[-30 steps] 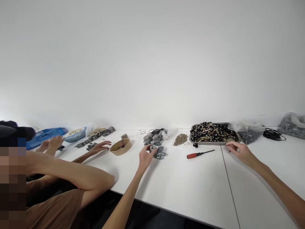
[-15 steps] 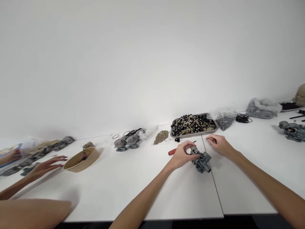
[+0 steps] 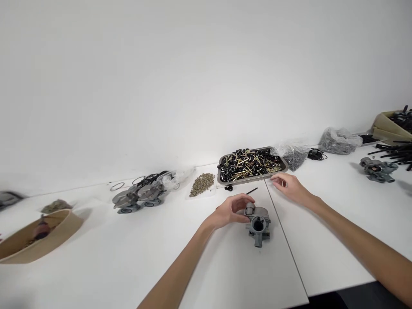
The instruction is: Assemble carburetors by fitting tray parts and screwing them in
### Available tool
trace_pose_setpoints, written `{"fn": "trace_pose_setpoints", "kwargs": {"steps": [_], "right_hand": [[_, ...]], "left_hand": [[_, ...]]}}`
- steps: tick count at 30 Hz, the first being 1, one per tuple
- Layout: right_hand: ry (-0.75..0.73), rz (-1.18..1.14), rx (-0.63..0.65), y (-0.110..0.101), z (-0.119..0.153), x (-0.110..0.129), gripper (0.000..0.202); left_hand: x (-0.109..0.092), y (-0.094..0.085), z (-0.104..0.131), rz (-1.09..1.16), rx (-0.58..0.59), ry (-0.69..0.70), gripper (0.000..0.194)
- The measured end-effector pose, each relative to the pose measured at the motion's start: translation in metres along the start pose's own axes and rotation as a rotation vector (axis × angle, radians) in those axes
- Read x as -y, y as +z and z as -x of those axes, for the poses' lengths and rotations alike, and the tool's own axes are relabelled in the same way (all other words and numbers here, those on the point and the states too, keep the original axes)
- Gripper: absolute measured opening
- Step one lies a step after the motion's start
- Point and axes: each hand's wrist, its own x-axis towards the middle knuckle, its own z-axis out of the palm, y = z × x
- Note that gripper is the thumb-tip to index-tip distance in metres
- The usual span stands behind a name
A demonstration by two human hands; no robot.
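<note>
A grey metal carburetor sits on the white table with its round bore toward me. My left hand grips its upper left side, thumb in front and fingers behind. The dark shaft of a screwdriver shows just past those fingers, its handle hidden by the hand. Close to the front right corner of the parts tray is my right hand, fingers curled in toward the thumb. Whether anything small is pinched there is hidden.
A metal tray holds black and brass-coloured screws. Left of it lie small brass parts, two carburetors and a tan bowl. Plastic bags, another carburetor and black rods are at the right.
My view has swung right, and the co-worker's arms have left it. The carburetor has turned under my left hand so its bore faces me. My right hand stays by the tray.
</note>
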Motion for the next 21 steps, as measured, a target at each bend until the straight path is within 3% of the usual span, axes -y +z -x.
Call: {"fn": "trace_pose_setpoints", "kwargs": {"steps": [4,8,13,16,21], "right_hand": [[-0.019,0.116,0.05,-0.007,-0.037,0.011,0.028],[-0.003,0.181,0.105,0.006,-0.078,0.015,0.028],[0.003,0.194,0.098,0.015,-0.099,0.013,0.022],[-0.026,0.178,0.089,0.01,-0.102,0.009,0.025],[-0.048,0.109,0.081,-0.001,-0.106,0.009,0.03]], "left_hand": [[0.005,-0.004,-0.005,-0.002,0.047,-0.014,0.061],[0.006,-0.008,-0.004,0.007,0.064,0.022,0.06],[0.004,-0.008,0.0,0.001,0.047,0.078,0.061],[0.0,-0.003,0.001,-0.027,-0.035,0.088,0.054],[-0.006,0.006,0.001,-0.02,-0.272,0.107,0.042]]}}
